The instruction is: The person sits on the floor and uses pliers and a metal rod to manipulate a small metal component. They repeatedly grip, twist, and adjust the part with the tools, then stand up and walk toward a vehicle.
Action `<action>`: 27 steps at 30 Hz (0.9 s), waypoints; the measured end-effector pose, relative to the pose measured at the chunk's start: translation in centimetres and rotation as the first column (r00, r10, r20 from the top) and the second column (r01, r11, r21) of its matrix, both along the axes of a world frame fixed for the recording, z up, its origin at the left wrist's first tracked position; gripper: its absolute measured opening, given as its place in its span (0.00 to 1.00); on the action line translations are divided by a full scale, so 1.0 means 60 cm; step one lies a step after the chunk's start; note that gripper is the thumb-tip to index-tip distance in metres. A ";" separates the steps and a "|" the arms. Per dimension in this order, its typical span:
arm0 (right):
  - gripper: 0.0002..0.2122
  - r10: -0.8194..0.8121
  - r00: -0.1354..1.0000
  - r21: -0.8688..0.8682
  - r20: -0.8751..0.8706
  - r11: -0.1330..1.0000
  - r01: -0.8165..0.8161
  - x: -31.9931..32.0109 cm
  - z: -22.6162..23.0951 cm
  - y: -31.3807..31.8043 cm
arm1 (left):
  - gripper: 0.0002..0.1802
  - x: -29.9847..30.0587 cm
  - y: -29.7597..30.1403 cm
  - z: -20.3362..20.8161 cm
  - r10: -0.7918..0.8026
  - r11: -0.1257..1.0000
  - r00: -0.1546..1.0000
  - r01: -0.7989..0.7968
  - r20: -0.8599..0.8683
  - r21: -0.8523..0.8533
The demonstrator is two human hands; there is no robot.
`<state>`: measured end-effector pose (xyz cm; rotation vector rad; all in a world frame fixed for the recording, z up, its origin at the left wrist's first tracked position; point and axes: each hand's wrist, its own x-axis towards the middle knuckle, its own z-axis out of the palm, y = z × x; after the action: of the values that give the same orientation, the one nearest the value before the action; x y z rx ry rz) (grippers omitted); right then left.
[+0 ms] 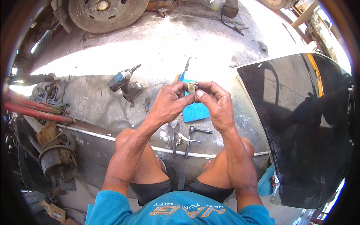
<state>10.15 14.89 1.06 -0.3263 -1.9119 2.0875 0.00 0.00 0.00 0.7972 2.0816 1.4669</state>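
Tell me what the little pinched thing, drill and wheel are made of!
Little thing: perhaps metal, from its dull tan look; too small to be sure. Drill: probably matt plastic, judging by its moulded blue body. Wheel: likely dull, dusty rubber around a holed metal centre.

a vehicle workshop: wheel [83, 18], power driver [123, 81]

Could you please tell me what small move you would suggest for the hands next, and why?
I'd probably turn the small metal part slightly to check another side: the left hand and right hand both have it at their fingertips, neither holds a tool, and the drill is on the floor.
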 end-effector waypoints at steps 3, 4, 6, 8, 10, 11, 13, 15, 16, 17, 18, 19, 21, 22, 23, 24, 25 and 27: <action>0.16 0.002 1.000 0.048 -0.005 0.999 -0.002 -0.001 -0.003 -0.004 | 0.13 0.002 0.002 -0.006 0.020 0.999 0.998 -0.019 -0.055 0.033; 0.16 -0.013 1.000 0.079 0.016 0.997 0.011 -0.002 -0.004 -0.003 | 0.13 0.002 0.003 -0.008 0.024 0.999 0.996 -0.022 -0.086 0.033; 0.16 -0.044 0.998 0.133 0.044 0.990 0.038 -0.004 -0.004 -0.003 | 0.13 0.003 0.007 -0.009 0.027 0.999 0.991 -0.022 -0.131 0.034; 0.15 -0.077 0.995 0.178 0.056 0.982 0.066 -0.005 -0.002 -0.004 | 0.13 0.004 0.010 -0.007 0.022 0.999 0.987 -0.017 -0.158 0.033; 0.14 -0.070 0.995 0.178 0.076 0.982 0.056 -0.001 -0.002 -0.008 | 0.16 0.006 0.005 -0.007 0.016 1.000 0.983 -0.012 -0.185 0.019; 0.14 -0.068 0.994 0.178 0.086 0.983 0.051 0.001 -0.002 -0.009 | 0.18 0.007 0.003 -0.007 0.012 1.000 0.980 -0.010 -0.198 0.012; 0.14 -0.069 0.992 0.227 0.106 0.973 0.044 0.003 0.005 -0.011 | 0.18 0.009 0.001 -0.005 0.011 1.000 0.983 -0.011 -0.186 0.003; 0.13 -0.066 0.991 0.250 0.112 0.968 0.036 0.005 0.007 -0.010 | 0.17 0.011 0.001 -0.004 0.013 1.000 0.988 -0.014 -0.153 -0.003; 0.13 -0.061 0.992 0.248 0.109 0.968 0.032 0.006 0.006 -0.008 | 0.16 0.012 0.002 -0.003 0.015 1.000 0.992 -0.016 -0.127 -0.005; 0.13 -0.056 0.993 0.246 0.105 0.969 0.028 0.007 0.005 -0.008 | 0.15 0.013 0.002 -0.003 0.017 1.000 0.995 -0.017 -0.100 -0.007; 0.13 -0.053 0.994 0.241 0.099 0.970 0.027 0.008 0.004 -0.008 | 0.15 0.014 0.002 -0.003 0.018 1.000 0.995 -0.019 -0.103 -0.007; 0.13 -0.050 0.994 0.236 0.093 0.971 0.026 0.008 0.003 -0.008 | 0.15 0.014 0.002 -0.003 0.019 1.000 0.994 -0.020 -0.105 -0.008; 0.13 -0.039 0.996 0.220 0.086 0.975 0.019 0.009 0.001 -0.007 | 0.15 0.015 0.002 -0.002 0.022 1.000 0.993 -0.023 -0.113 -0.008; 0.13 -0.031 0.996 0.208 0.085 0.978 0.012 0.009 0.000 -0.005 | 0.15 0.015 0.001 0.000 0.024 1.000 0.993 -0.025 -0.120 -0.007; 0.13 -0.022 0.996 0.196 0.084 0.981 0.006 0.009 0.000 -0.004 | 0.15 0.016 0.000 0.001 0.026 1.000 0.992 -0.027 -0.126 -0.007; 0.13 -0.019 0.997 0.198 0.074 0.980 0.004 0.009 0.001 -0.005 | 0.14 0.016 0.000 -0.001 0.033 0.999 0.987 -0.032 -0.157 0.011; 0.12 -0.015 0.998 0.199 0.065 0.980 0.002 0.010 0.003 -0.005 | 0.13 0.015 -0.001 -0.005 0.040 0.999 0.981 -0.036 -0.188 0.028; 0.12 -0.002 0.999 0.208 0.043 0.978 -0.007 0.011 0.005 -0.005 | 0.13 0.015 0.000 -0.011 0.067 0.996 0.965 -0.051 -0.252 0.071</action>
<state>10.79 14.57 1.33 -0.3235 -2.1334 1.8732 0.92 0.00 -0.65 1.0023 2.2725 1.5382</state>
